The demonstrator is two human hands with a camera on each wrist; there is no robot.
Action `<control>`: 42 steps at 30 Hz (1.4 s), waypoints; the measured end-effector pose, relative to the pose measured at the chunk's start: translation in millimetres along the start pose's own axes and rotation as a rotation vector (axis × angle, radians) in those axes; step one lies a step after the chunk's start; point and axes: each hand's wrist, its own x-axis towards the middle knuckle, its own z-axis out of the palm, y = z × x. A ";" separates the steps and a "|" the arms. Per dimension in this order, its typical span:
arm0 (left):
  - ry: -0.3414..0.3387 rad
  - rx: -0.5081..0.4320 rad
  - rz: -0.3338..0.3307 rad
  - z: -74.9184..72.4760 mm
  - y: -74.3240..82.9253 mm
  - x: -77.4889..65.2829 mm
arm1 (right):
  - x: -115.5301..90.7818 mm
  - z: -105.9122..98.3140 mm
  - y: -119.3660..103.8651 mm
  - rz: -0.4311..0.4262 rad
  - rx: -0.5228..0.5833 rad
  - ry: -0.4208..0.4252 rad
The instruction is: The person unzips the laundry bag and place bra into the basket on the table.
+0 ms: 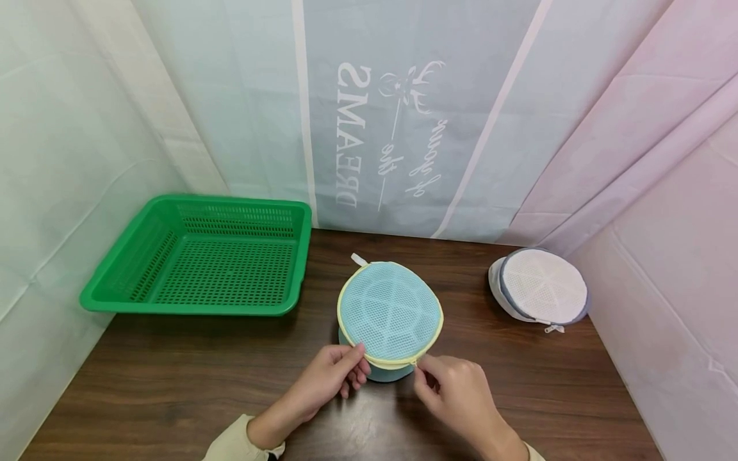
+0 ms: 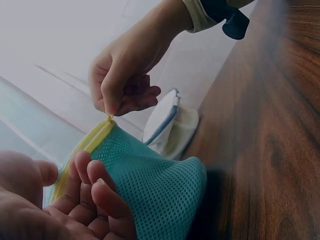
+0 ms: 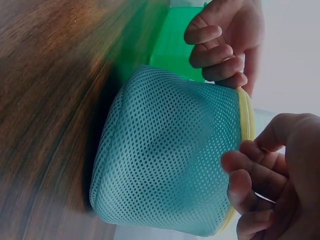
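Observation:
A round blue mesh laundry bag (image 1: 389, 310) with a yellow zippered rim stands on the table in the head view. My left hand (image 1: 337, 374) pinches the near left part of that rim between thumb and fingers. At the near right of the rim, my right hand (image 1: 458, 390) pinches the zipper pull (image 2: 110, 118) between thumb and forefinger. The right wrist view shows the mesh side wall of the bag (image 3: 160, 155), bulging slightly, with both hands at the yellow zipper (image 3: 246, 117). What the bag holds, if anything, cannot be made out.
A green plastic basket (image 1: 196, 309) with slotted walls stands at the back left. At the right, near the curtain, sits a white mesh laundry bag (image 1: 542, 285) with grey-blue trim. Printed fabric (image 1: 248, 128) hangs behind and beside the dark wooden table (image 1: 190, 384).

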 end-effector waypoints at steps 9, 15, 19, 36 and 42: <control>-0.016 0.027 -0.004 1.7 -2.0 -0.2 | -0.4 4.3 -1.6 -0.034 0.021 -0.006; -0.035 0.018 -0.016 4.7 -3.9 0.0 | -0.2 7.5 -4.0 -0.067 0.038 0.012; -0.044 0.017 -0.013 7.2 -4.7 0.8 | 0.0 9.9 -5.8 -0.084 0.058 0.012; -0.028 0.027 -0.016 8.4 -0.7 4.7 | 6.6 13.2 -19.6 -0.098 0.100 -0.047; -0.047 0.037 -0.012 9.1 0.4 4.6 | 8.2 15.0 -23.0 -0.100 0.093 -0.067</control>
